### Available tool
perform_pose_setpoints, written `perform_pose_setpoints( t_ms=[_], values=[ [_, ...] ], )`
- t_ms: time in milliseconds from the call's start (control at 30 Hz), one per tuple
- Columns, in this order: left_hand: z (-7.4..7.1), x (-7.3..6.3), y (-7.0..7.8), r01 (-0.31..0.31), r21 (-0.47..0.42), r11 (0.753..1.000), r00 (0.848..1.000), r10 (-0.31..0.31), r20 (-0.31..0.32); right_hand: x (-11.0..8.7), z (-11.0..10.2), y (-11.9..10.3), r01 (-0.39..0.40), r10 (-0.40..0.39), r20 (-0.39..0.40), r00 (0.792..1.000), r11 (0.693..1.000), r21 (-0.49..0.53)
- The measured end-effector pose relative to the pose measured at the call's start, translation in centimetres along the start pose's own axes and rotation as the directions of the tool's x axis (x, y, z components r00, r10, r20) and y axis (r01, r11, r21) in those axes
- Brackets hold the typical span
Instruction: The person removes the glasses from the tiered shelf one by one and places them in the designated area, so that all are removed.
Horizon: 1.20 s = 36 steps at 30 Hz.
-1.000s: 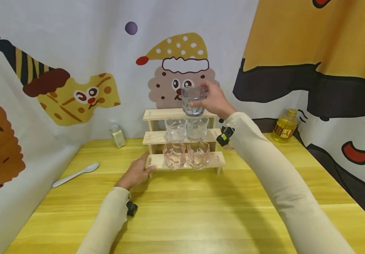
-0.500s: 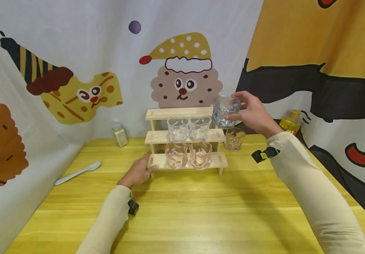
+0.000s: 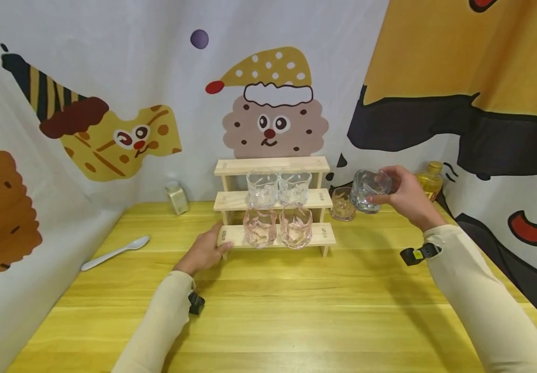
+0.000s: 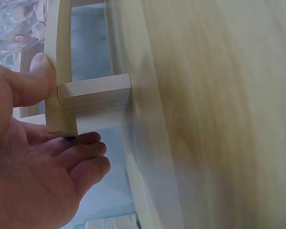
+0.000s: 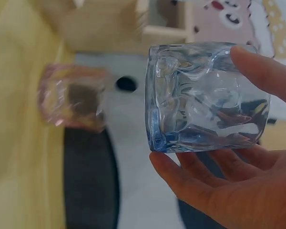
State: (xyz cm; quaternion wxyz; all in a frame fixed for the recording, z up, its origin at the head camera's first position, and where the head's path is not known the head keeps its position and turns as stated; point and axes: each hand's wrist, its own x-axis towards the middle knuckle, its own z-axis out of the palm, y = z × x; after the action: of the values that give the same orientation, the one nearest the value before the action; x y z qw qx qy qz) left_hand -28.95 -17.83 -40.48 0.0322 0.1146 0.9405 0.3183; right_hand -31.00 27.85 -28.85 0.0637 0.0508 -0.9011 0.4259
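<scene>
My right hand [image 3: 408, 199] grips a bluish clear glass [image 5: 205, 100] between thumb and fingers, to the right of a three-step wooden rack [image 3: 231, 166]. In the right wrist view the glass is above the tabletop. Beside it stands a pinkish glass [image 3: 343, 204] on the table. At the rack's lowest step my left hand [image 3: 203, 252] pinches the left end, thumb on top and fingers below the board [image 4: 62, 121]. Two clear glasses [image 3: 278, 189] sit on the middle step, and two pink glasses [image 3: 278, 228] on the lowest. Nothing stands on the top step.
A white spoon [image 3: 115, 254] lies on the table [image 3: 268, 321] at the left. Near the back wall stands a small jar [image 3: 177, 198] with pale contents. Behind my right hand is a bottle of yellow oil [image 3: 430, 181], partly hidden. A printed cloth [image 3: 156, 62] hangs behind.
My right hand has carried the bluish glass from above the top step rightward and down, past the rack's side. My left hand stays on the lowest step.
</scene>
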Motion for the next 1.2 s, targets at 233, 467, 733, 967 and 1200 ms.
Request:
perform_pose_setpoints(
  t_ms=[233, 467, 733, 967, 1200],
  values=[
    [0.0, 0.0, 0.0, 0.003, -0.005, 1.0, 1.0, -0.003, -0.006, -0.1, -0.3, 4.0, -0.058, 0.057, -0.039, 0.998, 0.998, -0.005],
    [-0.1, -0.2, 0.5, 0.01, -0.018, 1.0, 1.0, -0.01, -0.005, 0.4, 0.0, 7.3, -0.101, 0.1, -0.068, 0.993, 0.995, -0.009],
    [-0.2, -0.2, 0.4, 0.027, -0.02, 0.999, 1.0, -0.027, 0.003, 1.2, 2.1, 9.8, -0.13, 0.133, -0.101, 0.986, 0.991, 0.035],
    [-0.3, -0.2, 0.5, 0.027, -0.025, 0.999, 1.0, -0.027, -0.003, 1.9, 3.2, 10.5, -0.135, 0.141, -0.105, 0.984, 0.989, 0.062],
    [-0.1, -0.3, 0.3, 0.032, -0.029, 0.999, 0.999, -0.032, -0.005, 2.6, 3.4, 10.9, -0.175, 0.181, -0.07, 0.981, 0.982, 0.076]
  ],
)
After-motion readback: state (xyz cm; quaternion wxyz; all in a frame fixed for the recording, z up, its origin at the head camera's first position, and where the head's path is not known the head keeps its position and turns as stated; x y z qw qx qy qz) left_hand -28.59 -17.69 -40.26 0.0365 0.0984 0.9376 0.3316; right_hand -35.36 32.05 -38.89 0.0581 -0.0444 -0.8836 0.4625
